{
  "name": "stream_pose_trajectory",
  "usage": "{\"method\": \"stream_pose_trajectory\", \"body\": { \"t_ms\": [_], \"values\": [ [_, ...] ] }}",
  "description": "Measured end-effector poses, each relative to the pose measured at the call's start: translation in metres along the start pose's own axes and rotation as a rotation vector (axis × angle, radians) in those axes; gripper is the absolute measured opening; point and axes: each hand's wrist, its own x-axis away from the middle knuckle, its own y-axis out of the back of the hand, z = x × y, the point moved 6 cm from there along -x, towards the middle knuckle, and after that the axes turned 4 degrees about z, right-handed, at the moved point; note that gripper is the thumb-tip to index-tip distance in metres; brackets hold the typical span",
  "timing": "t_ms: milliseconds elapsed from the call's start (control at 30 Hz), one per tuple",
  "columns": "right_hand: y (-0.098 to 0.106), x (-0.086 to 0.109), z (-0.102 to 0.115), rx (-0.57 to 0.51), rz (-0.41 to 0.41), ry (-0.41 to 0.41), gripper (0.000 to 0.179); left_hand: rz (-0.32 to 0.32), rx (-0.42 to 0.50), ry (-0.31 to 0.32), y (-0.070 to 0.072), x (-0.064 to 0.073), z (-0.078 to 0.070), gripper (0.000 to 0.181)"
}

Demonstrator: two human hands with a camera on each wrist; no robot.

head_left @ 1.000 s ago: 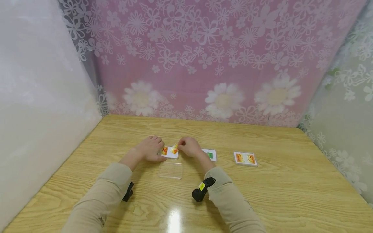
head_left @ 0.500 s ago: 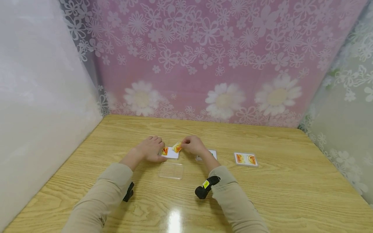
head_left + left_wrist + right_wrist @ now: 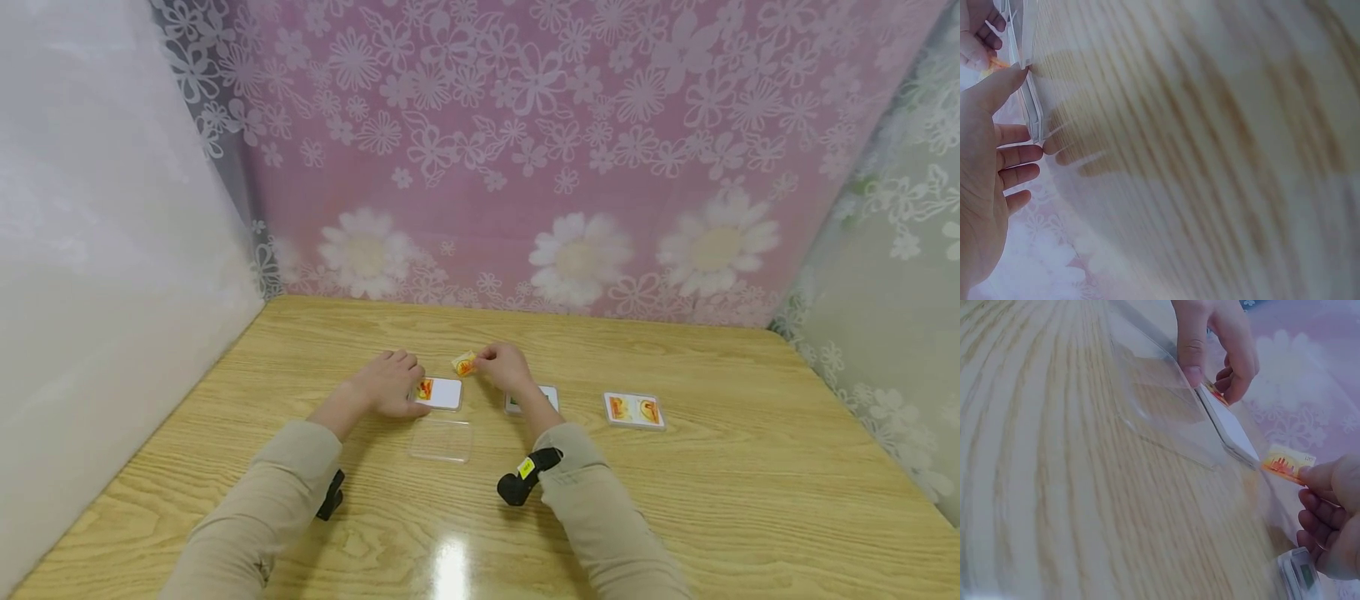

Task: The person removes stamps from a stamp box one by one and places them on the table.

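Note:
My left hand (image 3: pixel 385 385) holds a flat clear case (image 3: pixel 448 394) with a white insert at its left end, thumb along the near edge and fingers on the far side. One small orange stamp (image 3: pixel 425 389) lies on the insert's left half; the right half shows bare white. Between thumb and fingertips my right hand (image 3: pixel 504 367) pinches a second stamp (image 3: pixel 463 363), just beyond the case's far right corner. In the right wrist view this pinched stamp (image 3: pixel 1285 464) shows an orange skyline and a printed number.
A clear plastic lid (image 3: pixel 440 441) lies in front of the case. Partly under my right forearm is another case (image 3: pixel 552 396) with something green in it. Farther right sits a case (image 3: pixel 633 411) holding two orange stamps. A flowered curtain (image 3: pixel 480 167) hangs behind the wooden table (image 3: pixel 720 500).
The right hand has lifted the pinched stamp off the case's right half and moved it away, past the far edge. The left hand stays in place on the case.

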Motion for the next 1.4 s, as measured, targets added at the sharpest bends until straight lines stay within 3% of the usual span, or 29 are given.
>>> {"method": "stream_pose_trajectory", "body": {
  "t_ms": [267,600,1067,1400],
  "values": [
    [-0.008,-0.007,-0.004,0.086,-0.053,-0.016,0.011,-0.007,0.002,-0.013,0.0,0.001,0.0,0.062],
    [-0.009,-0.005,-0.005,0.105,-0.08,-0.063,0.012,-0.006,0.008,-0.01,-0.002,0.0,0.0,0.062],
    [-0.012,-0.001,0.003,0.317,-0.111,-0.051,0.011,-0.013,0.018,-0.005,0.0,0.001,-0.001,0.061],
    [-0.013,-0.001,0.005,0.381,-0.129,-0.04,0.013,-0.014,0.022,0.0,0.002,0.003,-0.001,0.062]
  ]
}}
